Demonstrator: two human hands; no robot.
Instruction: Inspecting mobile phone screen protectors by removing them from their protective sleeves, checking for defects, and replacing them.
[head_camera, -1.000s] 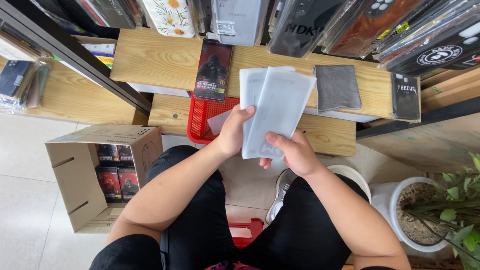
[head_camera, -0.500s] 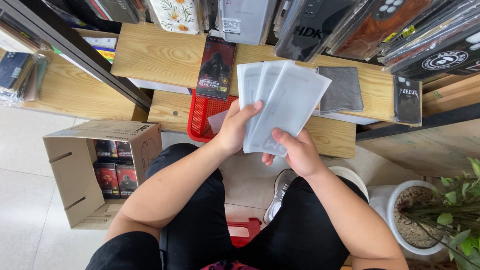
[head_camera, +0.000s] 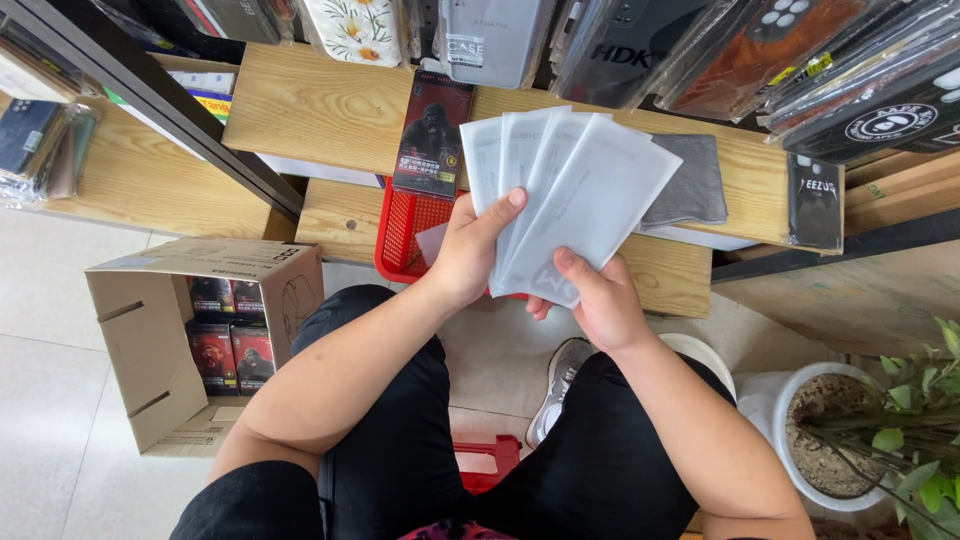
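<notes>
Left hand (head_camera: 468, 250) grips fan of white translucent sleeves (head_camera: 565, 195), thumb pressed across front, fingers hidden behind. Right hand (head_camera: 600, 305) pinches fan's lower edge, thumb on top. Fan held above red basket (head_camera: 402, 235), before wooden shelf (head_camera: 310, 115).

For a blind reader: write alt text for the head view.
Both hands, left hand and right hand, hold a fan of white sleeves above a red basket and wooden shelf; an open cardboard box stands left.

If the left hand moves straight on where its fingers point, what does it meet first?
Probably the dark red-and-black flat package leaning on the wooden shelf, beyond the fanned white sleeves that the left hand holds; depth is unclear.
</notes>
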